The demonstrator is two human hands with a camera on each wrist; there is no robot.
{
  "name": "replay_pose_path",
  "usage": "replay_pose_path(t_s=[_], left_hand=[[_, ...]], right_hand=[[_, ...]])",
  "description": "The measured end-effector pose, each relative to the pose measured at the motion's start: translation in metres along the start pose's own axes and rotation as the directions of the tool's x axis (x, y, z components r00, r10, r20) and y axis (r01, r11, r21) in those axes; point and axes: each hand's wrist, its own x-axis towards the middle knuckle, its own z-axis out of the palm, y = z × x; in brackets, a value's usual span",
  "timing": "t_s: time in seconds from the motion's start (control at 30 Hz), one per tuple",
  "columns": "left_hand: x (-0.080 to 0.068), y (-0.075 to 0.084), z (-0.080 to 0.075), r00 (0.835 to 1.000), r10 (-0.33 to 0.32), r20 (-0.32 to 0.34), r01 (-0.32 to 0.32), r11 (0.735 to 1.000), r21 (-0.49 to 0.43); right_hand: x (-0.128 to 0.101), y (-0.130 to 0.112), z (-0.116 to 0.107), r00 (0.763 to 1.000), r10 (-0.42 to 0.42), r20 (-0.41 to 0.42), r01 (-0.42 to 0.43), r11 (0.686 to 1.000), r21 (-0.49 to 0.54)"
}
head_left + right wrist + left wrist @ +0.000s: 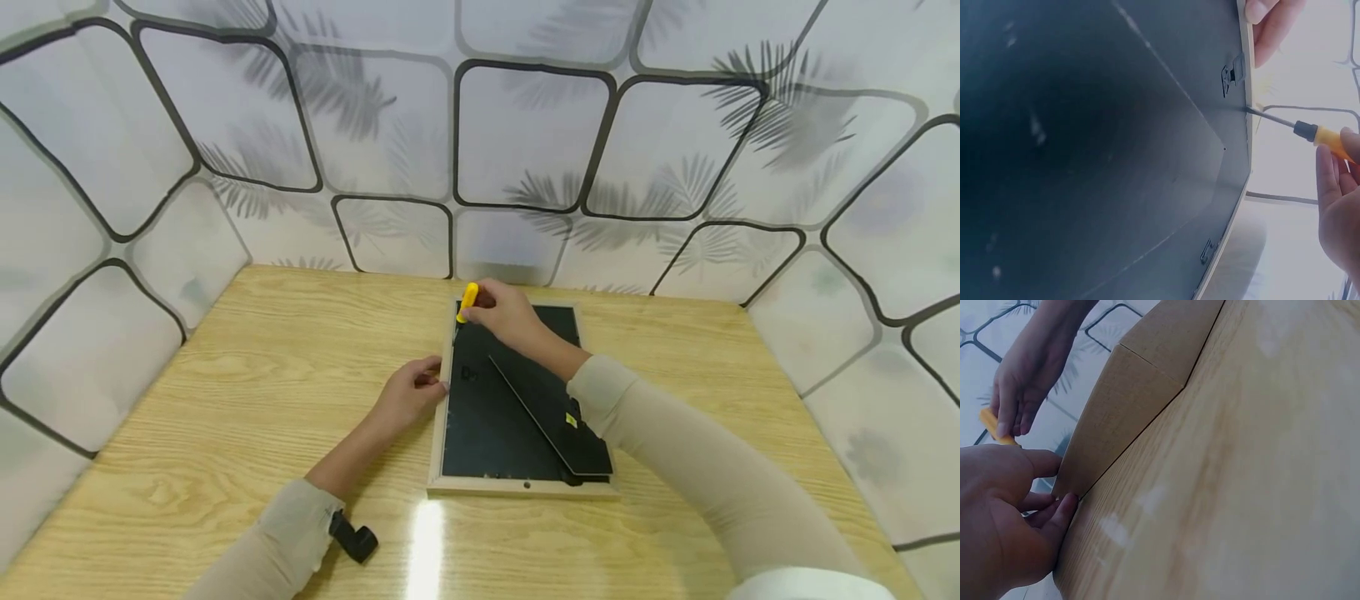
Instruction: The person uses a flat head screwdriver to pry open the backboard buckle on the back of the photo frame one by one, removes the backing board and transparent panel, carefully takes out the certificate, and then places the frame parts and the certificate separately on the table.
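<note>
The right grip (507,315) pinches farther forward than the curled left grip (407,397), both forearms (697,443) angled inward.

All views share the screwdriver (468,301)

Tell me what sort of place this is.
Probably an indoor work nook: a light wood-grain tabletop bounded by white wall covering printed with grey outlines and leaves, and a yellow-handled metal screwdriver held at a black-backed pale wooden frame.
</note>
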Motion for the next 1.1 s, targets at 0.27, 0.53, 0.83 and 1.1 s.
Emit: replay_pose_path(t_s=[0.27,0.53,0.83,1.1], left_hand=[[0.0,0.0,0.001,1.0,-0.004,-0.003,0.004,1.0,0.007],[-0.001,0.0,-0.001,1.0,-0.015,-0.001,0.015,1.0,-0.007],[0.0,0.001,0.0,1.0,-0.019,0.0,0.019,1.0,-0.008],[0.001,0.0,0.0,1.0,-0.021,-0.006,0.021,1.0,-0.01]], right_hand=[[0.001,0.0,0.003,1.0,-0.009,-0.008,0.01,1.0,0.018],[0.0,0.003,0.0,1.0,0.009,0.0,-0.009,0.998,0.059],[-0.007,0.016,-0.017,0.999,0.029,-0.042,-0.028,0.999,0.034],[-0.018,0.029,-0.027,0.999,0.017,-0.027,-0.016,0.999,0.028]])
